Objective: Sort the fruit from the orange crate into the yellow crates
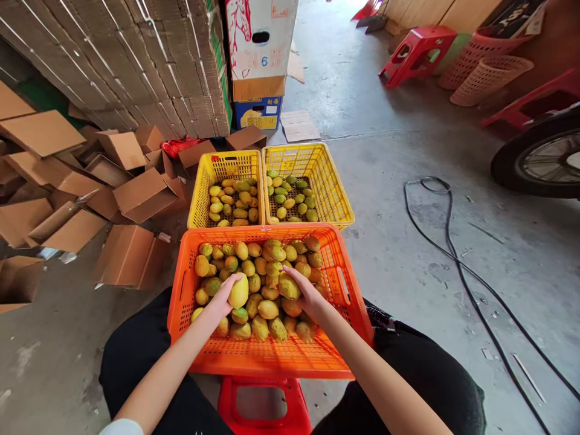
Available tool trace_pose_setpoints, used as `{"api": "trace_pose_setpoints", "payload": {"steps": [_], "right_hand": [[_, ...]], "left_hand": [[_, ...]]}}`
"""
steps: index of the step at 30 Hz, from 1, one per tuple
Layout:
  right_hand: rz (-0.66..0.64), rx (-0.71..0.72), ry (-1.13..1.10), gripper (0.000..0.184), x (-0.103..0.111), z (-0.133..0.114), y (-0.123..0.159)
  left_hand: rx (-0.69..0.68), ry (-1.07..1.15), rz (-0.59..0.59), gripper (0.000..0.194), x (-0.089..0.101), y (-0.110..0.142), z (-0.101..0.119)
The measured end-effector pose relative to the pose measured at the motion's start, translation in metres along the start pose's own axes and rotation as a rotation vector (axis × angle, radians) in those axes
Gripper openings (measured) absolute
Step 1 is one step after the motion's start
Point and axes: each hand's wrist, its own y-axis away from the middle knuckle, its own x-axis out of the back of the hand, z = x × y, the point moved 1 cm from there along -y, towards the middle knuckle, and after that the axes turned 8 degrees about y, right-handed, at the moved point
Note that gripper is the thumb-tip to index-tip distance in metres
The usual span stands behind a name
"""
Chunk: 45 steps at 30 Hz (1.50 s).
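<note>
My left hand [223,296] is closed around the side of a smooth, oval yellow fruit [238,292]. My right hand [306,290] grips a second oval fruit [289,286], yellowish-brown with a duller skin. Both hands are over the orange plastic crate [272,364], which holds many similar fruits [268,309] in yellow, green and brownish tones, some wrinkled. The exact kind of fruit is unclear. Part of each hand's fingers is hidden behind what it holds.
Beyond the orange crate, two yellow crates [193,199] [338,193] contain more fruits. A red stool [301,408] is beneath the orange crate. Cardboard boxes [131,254] litter the left floor. At right lie a black cable [453,254] and a wheel [539,160].
</note>
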Motion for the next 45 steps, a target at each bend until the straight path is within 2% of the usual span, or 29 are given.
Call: {"api": "trace_pose_setpoints", "payload": {"steps": [5,11,15,17,20,22,27,32,37,41,45], "right_hand": [[0.094,-0.146,-0.105,0.025,-0.009,-0.007,0.006],[0.092,0.052,0.175,0.038,-0.017,-0.007,0.009],[0.129,0.108,0.266,0.054,-0.02,-0.001,0.007],[0.137,0.103,0.254,0.057,-0.02,0.0,0.007],[0.11,0.105,0.199,0.052,-0.021,0.0,0.008],[0.098,0.125,0.176,0.047,-0.021,-0.001,0.008],[0.148,0.15,0.18,0.036,-0.016,-0.003,0.005],[0.185,0.156,0.213,0.042,-0.012,-0.003,0.002],[0.192,0.103,0.233,0.048,-0.007,0.002,-0.006],[0.235,0.039,0.207,0.045,-0.003,0.004,-0.009],[0.284,0.0,0.187,0.04,-0.006,0.0,-0.003]], "left_hand": [[0.045,-0.006,0.052,0.033,-0.005,0.004,0.003],[-0.029,-0.183,-0.105,0.048,-0.001,0.002,-0.003],[-0.076,-0.243,0.059,0.052,0.004,-0.001,-0.006],[-0.065,-0.248,0.09,0.048,0.004,-0.001,-0.006],[-0.031,-0.203,0.046,0.041,0.001,0.0,-0.003],[-0.025,-0.173,0.058,0.038,-0.001,0.002,-0.001],[-0.045,-0.142,0.055,0.039,-0.005,0.004,0.0],[-0.032,-0.113,0.048,0.039,-0.005,0.004,0.0],[0.041,-0.019,0.117,0.026,-0.004,0.003,0.003],[0.074,0.014,0.134,0.028,-0.005,0.003,0.005],[0.025,-0.021,0.076,0.026,-0.005,0.001,0.003]]}}
